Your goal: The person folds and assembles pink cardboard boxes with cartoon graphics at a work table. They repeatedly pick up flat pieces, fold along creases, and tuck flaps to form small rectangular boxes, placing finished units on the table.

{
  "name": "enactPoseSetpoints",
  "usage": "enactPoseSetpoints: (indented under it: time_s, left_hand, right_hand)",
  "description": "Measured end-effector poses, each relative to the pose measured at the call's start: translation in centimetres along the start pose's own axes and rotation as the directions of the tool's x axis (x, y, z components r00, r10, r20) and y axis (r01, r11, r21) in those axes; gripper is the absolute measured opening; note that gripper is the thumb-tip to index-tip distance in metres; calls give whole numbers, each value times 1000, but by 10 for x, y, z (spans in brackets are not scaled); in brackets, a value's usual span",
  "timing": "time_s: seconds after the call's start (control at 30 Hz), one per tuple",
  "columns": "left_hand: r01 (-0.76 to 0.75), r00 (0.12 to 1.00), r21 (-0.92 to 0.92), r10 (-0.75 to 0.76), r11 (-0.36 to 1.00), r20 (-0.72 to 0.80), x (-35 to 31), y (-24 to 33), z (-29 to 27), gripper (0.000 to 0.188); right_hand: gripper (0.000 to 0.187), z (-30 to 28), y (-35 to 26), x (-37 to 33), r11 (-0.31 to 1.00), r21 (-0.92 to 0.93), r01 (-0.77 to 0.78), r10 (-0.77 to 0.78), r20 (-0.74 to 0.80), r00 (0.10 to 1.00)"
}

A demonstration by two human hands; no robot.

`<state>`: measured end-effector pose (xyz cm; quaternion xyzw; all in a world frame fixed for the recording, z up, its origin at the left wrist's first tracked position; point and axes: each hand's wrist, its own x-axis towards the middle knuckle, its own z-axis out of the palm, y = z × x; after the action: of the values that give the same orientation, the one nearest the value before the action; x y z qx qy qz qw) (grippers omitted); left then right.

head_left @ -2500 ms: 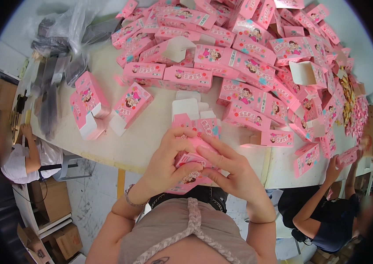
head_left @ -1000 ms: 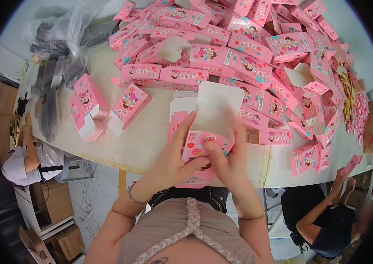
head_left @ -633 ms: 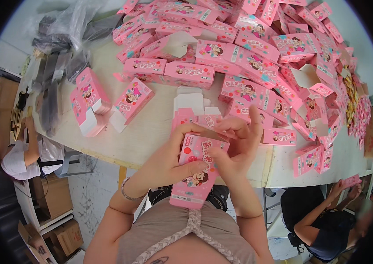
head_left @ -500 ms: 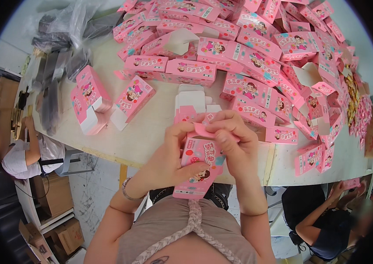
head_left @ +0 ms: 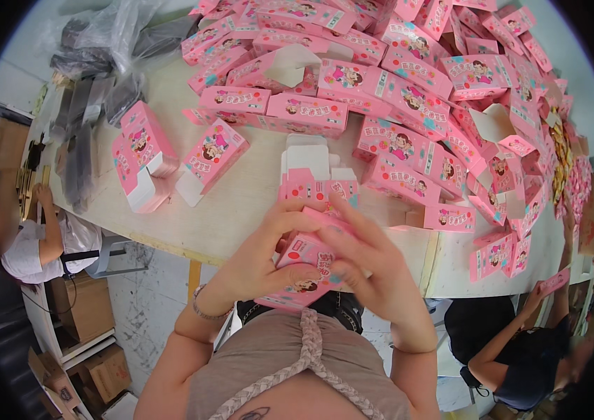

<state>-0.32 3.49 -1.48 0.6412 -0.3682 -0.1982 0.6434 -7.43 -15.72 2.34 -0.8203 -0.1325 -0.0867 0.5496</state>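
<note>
Pink carton (head_left: 297, 257) is between your two hands, overlapping the near edge of the tabletop (head_left: 160, 218) in view. Big heap of cartons (head_left: 412, 91) covers the tabletop's far middle and right. Dark bundles (head_left: 81, 164), partly under clear plastic, at far left. Small group of cartons (head_left: 144, 150) sits left, white flaps out. Flapped carton pieces (head_left: 309, 162) lie just beyond your hands. Grip: left hand (head_left: 255, 253) grasps the carton, thumb across its face; right hand (head_left: 375, 269) has fingers over its top, can't tell if clamped. Bracelet (head_left: 202, 301) on left wrist.
</note>
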Motion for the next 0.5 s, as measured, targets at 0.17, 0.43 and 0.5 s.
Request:
enactPoseSetpoints:
  time_s: [0.17, 0.43, 0.5]
  left_hand:
    - [-32, 999, 37, 32, 999, 20, -3, -10, 7, 51]
    - [158, 809, 147, -43, 976, -587, -1, -29, -33, 52]
    - [321, 816, 168, -182, 932, -549, -11, -43, -23, 52]
  right_hand:
    - [46, -12, 9, -4, 1000, 18, -7, 3, 197, 980]
    - [54, -57, 16, 60, 913, -15, -407, 327, -567, 756]
    - [75, -10, 50, 14, 774, -519, -363, 263, -258, 930]
